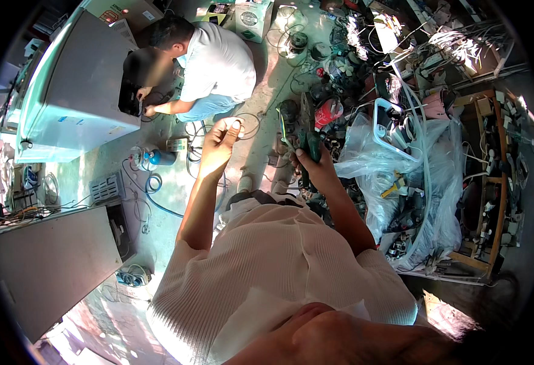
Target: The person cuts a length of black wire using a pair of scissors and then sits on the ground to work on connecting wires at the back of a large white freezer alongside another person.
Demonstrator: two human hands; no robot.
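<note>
Raised in front of me at the centre, my left hand [221, 146] has its thumb and fingers pinched together. Whatever lies between them, if anything, is too small to make out. My right hand [319, 169], a little to its right, is closed round a dark green hand tool [309, 146] with thick handles; its exact kind is unclear. A thin yellow-green strip [282, 126] shows by the tool's far end. The two hands are apart.
Far left, a crouching co-worker [218, 64] reaches into the dark opening of a large white appliance [78, 91] lying there. A blue gas canister [162, 157] and hoses are on the floor. To the right are heaped parts, a white-blue basin [381, 125] and plastic sheeting [364, 164].
</note>
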